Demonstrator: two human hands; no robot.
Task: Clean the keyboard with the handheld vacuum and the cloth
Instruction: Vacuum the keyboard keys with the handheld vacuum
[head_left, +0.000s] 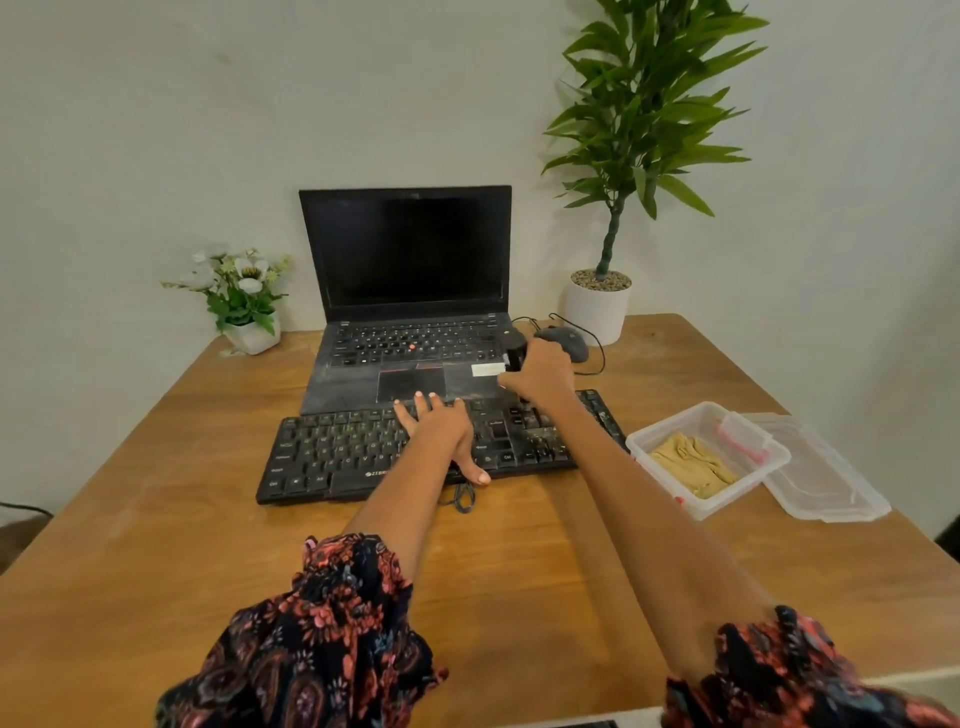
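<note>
My left hand (441, 426) lies flat on the keyboard (363, 452); my right hand (540, 374) grips the black handheld vacuum (515, 356) over its far right edge. Laptop (410, 312) just beyond, cloth (693, 465) boxed to the right.

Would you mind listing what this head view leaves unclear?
- Small black handheld vacuum: mostly hidden inside the right hand; nozzle contact unseen.
- Black external keyboard: middle keys covered by the flat left hand.
- Grey mouse: partly behind the right hand.
</note>
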